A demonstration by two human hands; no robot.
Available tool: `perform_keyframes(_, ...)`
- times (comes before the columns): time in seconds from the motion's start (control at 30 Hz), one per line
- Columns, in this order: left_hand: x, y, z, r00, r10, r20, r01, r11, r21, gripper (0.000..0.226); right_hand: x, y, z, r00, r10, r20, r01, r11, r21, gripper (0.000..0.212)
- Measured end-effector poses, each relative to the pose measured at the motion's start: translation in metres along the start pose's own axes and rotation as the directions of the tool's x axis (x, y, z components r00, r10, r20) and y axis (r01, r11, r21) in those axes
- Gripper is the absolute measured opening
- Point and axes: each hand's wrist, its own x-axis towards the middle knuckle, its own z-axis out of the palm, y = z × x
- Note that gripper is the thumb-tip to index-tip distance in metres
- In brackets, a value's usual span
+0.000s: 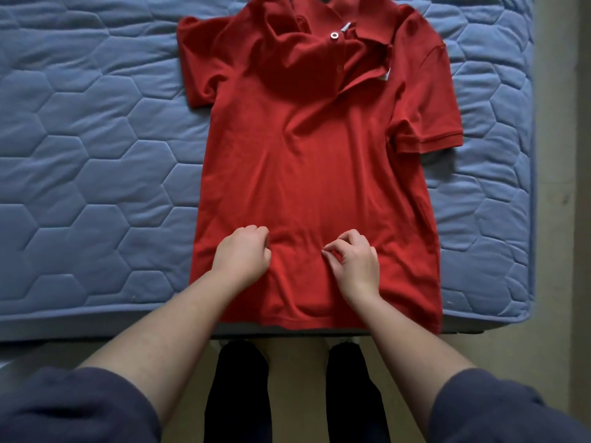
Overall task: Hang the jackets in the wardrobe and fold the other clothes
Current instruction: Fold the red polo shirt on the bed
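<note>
Polo shirt (313, 187) lies face up on the blue mattress (80, 155). Right hand (355, 260) pinches its lower cloth. Beside it, left hand (241, 254) rests there curled, its grasp unclear.

No words or numbers can be read; the white label (385, 75) on the red polo shirt (313, 174) is too small to read.

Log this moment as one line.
red polo shirt spread on blue mattress | left hand curled on lower front | right hand pinches shirt | fold not started
</note>
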Motion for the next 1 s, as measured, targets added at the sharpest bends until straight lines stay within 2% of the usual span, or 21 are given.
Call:
perform_keyframes(0.13,-0.002,0.004,0.000,0.999,-0.047,0.006,0.048,0.999,-0.019,0.008,-0.005,0.002,-0.001,0.995,0.027,0.099,-0.043,0.985,0.166,0.003)
perform_keyframes(0.2,-0.006,0.006,-0.002,0.995,-0.081,0.050,0.083,0.996,-0.044,0.010,-0.015,0.005,-0.006,0.964,-0.007,0.267,-0.067,0.961,0.268,0.004)
perform_keyframes(0.27,-0.009,0.009,-0.007,0.988,-0.108,0.114,0.115,0.992,-0.058,0.012,-0.026,0.007,-0.012,0.858,-0.051,0.511,-0.125,0.944,0.304,0.006)
perform_keyframes(0.33,-0.014,0.012,-0.012,0.975,-0.134,0.179,0.146,0.987,-0.060,0.015,-0.033,0.007,-0.020,0.685,-0.047,0.727,-0.251,0.922,0.296,0.014)
perform_keyframes(0.4,-0.019,0.015,-0.017,0.962,-0.145,0.233,0.162,0.985,-0.055,0.017,-0.036,0.006,-0.027,0.550,0.000,0.835,-0.333,0.917,0.218,0.031)
perform_keyframes(0.43,-0.021,0.016,-0.020,0.955,-0.147,0.258,0.166,0.985,-0.052,0.017,-0.037,0.005,-0.030,0.485,0.012,0.874,-0.328,0.929,0.170,0.035)
perform_keyframes(0.5,-0.027,0.018,-0.023,0.941,-0.154,0.303,0.175,0.984,-0.043,0.017,-0.040,0.001,-0.033,0.348,0.020,0.937,-0.203,0.978,0.054,0.022)
perform_keyframes(0.53,-0.030,0.018,-0.024,0.934,-0.159,0.320,0.180,0.983,-0.039,0.018,-0.041,-0.002,-0.034,0.303,0.039,0.952,-0.114,0.994,-0.005,0.012)
perform_keyframes(0.57,-0.033,0.018,-0.025,0.929,-0.162,0.334,0.184,0.982,-0.035,0.019,-0.043,-0.004,-0.033,0.298,0.055,0.953,-0.036,0.998,-0.046,0.007)
perform_keyframes(0.6,-0.035,0.019,-0.026,0.924,-0.165,0.345,0.186,0.982,-0.030,0.020,-0.044,-0.005,-0.033,0.326,0.073,0.943,0.026,0.996,-0.086,0.007)
perform_keyframes(0.67,-0.039,0.019,-0.027,0.917,-0.169,0.363,0.189,0.982,-0.023,0.020,-0.047,-0.005,-0.032,0.394,0.114,0.912,0.098,0.981,-0.165,0.017)
perform_keyframes(0.7,-0.041,0.019,-0.028,0.914,-0.171,0.368,0.192,0.981,-0.022,0.019,-0.049,-0.005,-0.031,0.388,0.129,0.913,0.117,0.975,-0.188,0.015)
perform_keyframes(0.73,-0.042,0.018,-0.030,0.912,-0.172,0.372,0.195,0.981,-0.024,0.019,-0.051,-0.006,-0.032,0.347,0.143,0.927,0.133,0.971,-0.199,0.008)
perform_keyframes(0.77,-0.043,0.018,-0.030,0.911,-0.174,0.374,0.198,0.980,-0.026,0.020,-0.053,-0.007,-0.034,0.271,0.160,0.949,0.141,0.969,-0.204,0.007)
perform_keyframes(0.8,-0.044,0.017,-0.031,0.911,-0.175,0.373,0.200,0.979,-0.027,0.020,-0.054,-0.007,-0.035,0.200,0.181,0.963,0.131,0.969,-0.209,0.018)
perform_keyframes(0.83,-0.045,0.016,-0.031,0.912,-0.176,0.370,0.200,0.979,-0.028,0.020,-0.054,-0.006,-0.036,0.185,0.190,0.964,0.137,0.967,-0.217,0.021)
perform_keyframes(0.87,-0.046,0.016,-0.031,0.913,-0.176,0.369,0.200,0.979,-0.028,0.020,-0.054,-0.007,-0.038,0.252,0.179,0.951,0.145,0.965,-0.220,0.018)
perform_keyframes(0.9,-0.046,0.015,-0.031,0.913,-0.176,0.369,0.199,0.980,-0.027,0.021,-0.055,-0.009,-0.040,0.374,0.153,0.915,0.144,0.965,-0.220,0.013)
perform_keyframes(0.93,-0.046,0.015,-0.032,0.913,-0.176,0.369,0.200,0.979,-0.027,0.021,-0.055,-0.009,-0.040,0.511,0.136,0.849,0.089,0.974,-0.209,0.013)
perform_keyframes(0.97,-0.046,0.015,-0.031,0.913,-0.176,0.367,0.201,0.979,-0.029,0.021,-0.057,-0.008,-0.039,0.612,0.127,0.780,0.019,0.984,-0.175,0.018)
perform_keyframes(1.0,-0.046,0.015,-0.031,0.915,-0.175,0.364,0.200,0.979,-0.033,0.021,-0.059,-0.006,-0.038,0.647,0.132,0.751,-0.012,0.987,-0.163,0.027)
